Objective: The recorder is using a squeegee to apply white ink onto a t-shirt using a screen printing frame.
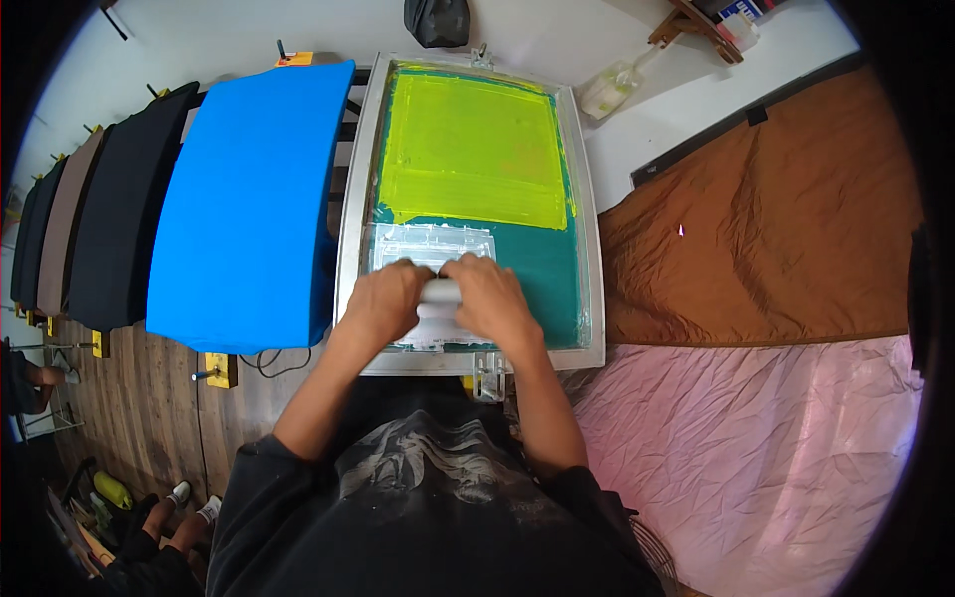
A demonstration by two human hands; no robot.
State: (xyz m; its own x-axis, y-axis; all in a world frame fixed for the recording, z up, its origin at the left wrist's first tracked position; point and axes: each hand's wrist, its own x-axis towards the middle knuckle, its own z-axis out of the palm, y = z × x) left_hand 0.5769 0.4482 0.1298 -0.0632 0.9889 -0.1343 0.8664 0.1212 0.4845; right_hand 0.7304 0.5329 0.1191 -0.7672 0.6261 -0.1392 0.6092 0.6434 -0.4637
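Note:
A screen-printing frame with a pale metal rim lies in front of me, its mesh teal with a large yellow-green rectangle in the far half. Both my hands grip a squeegee with a whitish handle near the frame's near edge. My left hand holds its left part, my right hand its right part, knuckles almost touching. White ink is smeared on the mesh just beyond the squeegee. The blade is hidden under my hands.
A bright blue garment lies on a pallet to the left, with black and brown garments on further pallets. Brown cloth and pink cloth cover the right side. A spray bottle and a dark object sit beyond the frame. A person sits at lower left.

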